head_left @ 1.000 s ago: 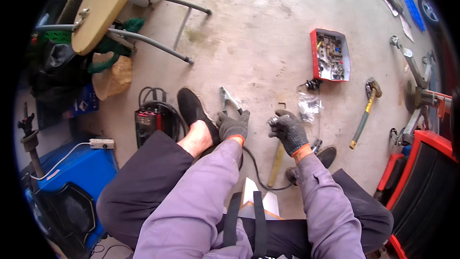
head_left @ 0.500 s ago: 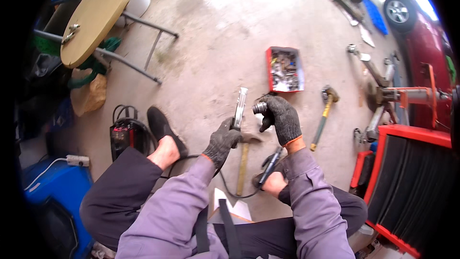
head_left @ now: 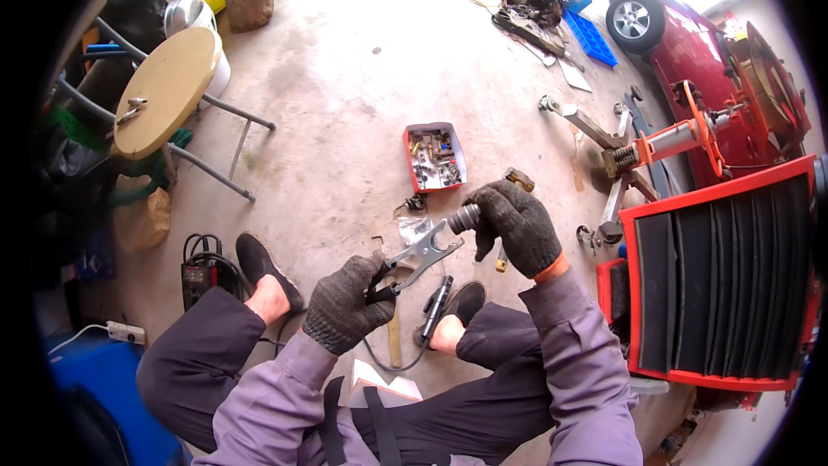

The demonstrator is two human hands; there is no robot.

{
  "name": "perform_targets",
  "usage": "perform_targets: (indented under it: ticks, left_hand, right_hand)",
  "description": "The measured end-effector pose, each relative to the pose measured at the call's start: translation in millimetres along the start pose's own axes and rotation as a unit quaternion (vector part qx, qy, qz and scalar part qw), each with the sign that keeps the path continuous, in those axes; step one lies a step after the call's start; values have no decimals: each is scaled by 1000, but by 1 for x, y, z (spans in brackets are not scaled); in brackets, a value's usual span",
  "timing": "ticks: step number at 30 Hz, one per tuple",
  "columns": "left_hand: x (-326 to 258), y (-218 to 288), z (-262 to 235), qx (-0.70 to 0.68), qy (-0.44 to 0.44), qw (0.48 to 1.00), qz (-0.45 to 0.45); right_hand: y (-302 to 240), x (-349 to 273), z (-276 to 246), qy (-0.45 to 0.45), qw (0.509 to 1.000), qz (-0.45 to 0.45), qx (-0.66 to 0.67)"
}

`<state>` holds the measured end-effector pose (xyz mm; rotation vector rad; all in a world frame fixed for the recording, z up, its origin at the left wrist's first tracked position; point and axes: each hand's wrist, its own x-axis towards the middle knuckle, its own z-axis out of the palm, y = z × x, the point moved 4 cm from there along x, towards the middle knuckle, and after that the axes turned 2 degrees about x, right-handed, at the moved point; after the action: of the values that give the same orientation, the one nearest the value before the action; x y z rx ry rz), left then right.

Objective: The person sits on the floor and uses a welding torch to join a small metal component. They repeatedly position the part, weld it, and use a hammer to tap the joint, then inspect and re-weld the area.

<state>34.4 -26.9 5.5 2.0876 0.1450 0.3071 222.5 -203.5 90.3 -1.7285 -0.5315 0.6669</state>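
My gloved left hand (head_left: 347, 304) is closed around the black handles of a silver welding ground clamp (head_left: 421, 254). The clamp's jaws are spread apart and point up to the right. In my gloved right hand (head_left: 520, 226) is a short ribbed cylindrical metal part (head_left: 464, 219), its end sticking out from the fingers to the left. One jaw tip is right by this part; whether they touch I cannot tell. Below the hands, a black electrode holder (head_left: 437, 304) lies by my right shoe, and a wooden hammer handle (head_left: 394, 341) shows partly behind my left hand.
A red box (head_left: 410, 162) of small metal parts stands ahead. Partly hidden by my right hand is a hammer (head_left: 519, 179). A small welding machine (head_left: 201, 274) sits left; a round-topped stool (head_left: 168, 91) lies farther off. Rightward are a red cabinet (head_left: 634, 293) and a wheeled stand (head_left: 621, 160).
My left hand has turned the clamp toward the right hand and its jaws have spread. The hands are closer together, the metal part now at the clamp's jaws. The view has shifted rightward.
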Motion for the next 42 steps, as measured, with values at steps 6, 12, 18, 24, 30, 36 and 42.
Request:
perform_targets:
  ticks: [6,12,18,24,30,36,42]
  left_hand:
    - [-17,11,-1,-24,-12,999,17]
    - [-12,16,-4,6,16,999,31]
    - [-10,18,-2,-119,-33,992,-40]
    - [-13,25,-1,-235,-147,953,-124]
    - [-23,14,6,-282,-145,938,-141]
    - [-15,41,-6,-226,-122,964,-65]
    - [-15,47,-15,-166,-97,980,-47]
  right_hand:
    - [-3,-17,6,-51,997,56,3]
    - [0,-20,9,-50,992,72,91]
    - [-15,-27,19,-99,986,58,122]
    - [-21,-32,20,-86,982,65,156]
    - [-23,-32,17,-99,983,66,137]
    - [-8,-29,13,-83,973,84,200]
    - [-5,-27,16,-76,973,85,201]
